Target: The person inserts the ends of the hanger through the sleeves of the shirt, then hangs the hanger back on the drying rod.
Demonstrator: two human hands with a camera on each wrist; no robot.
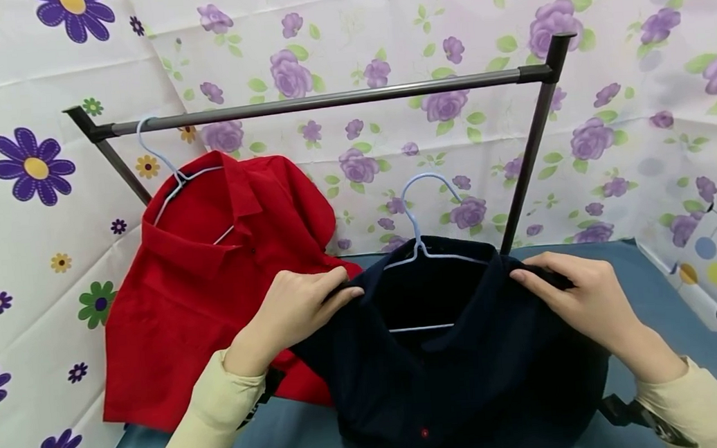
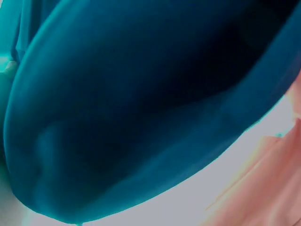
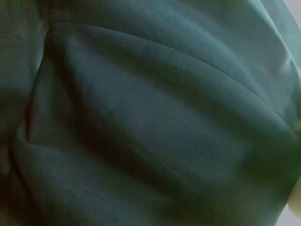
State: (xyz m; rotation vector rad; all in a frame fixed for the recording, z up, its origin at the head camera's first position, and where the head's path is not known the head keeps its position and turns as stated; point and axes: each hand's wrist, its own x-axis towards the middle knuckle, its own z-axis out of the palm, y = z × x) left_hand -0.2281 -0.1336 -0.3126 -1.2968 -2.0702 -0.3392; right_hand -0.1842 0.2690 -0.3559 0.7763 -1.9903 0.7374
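Observation:
A dark navy shirt (image 1: 469, 383) is held up by its two shoulders in front of the rack. My left hand (image 1: 295, 305) pinches one shoulder between thumb and fingers, and my right hand (image 1: 582, 295) pinches the other. Inside the collar sits a light blue hanger (image 1: 418, 234), its hook standing free below the bar and its lower bar showing through the neck opening. Dark cloth of this shirt fills most of the left wrist view (image 2: 117, 117) and the right wrist view (image 3: 141, 108). Most of the fingertips are hidden behind the fabric.
A dark metal rack (image 1: 325, 103) spans the back, with its right post (image 1: 532, 163) behind the navy shirt. On the bar's left end hangs a red shirt (image 1: 215, 310) on another light blue hanger (image 1: 167, 161). Below lies a blue cloth surface (image 1: 639, 301); flowered sheets (image 1: 382, 28) stand behind.

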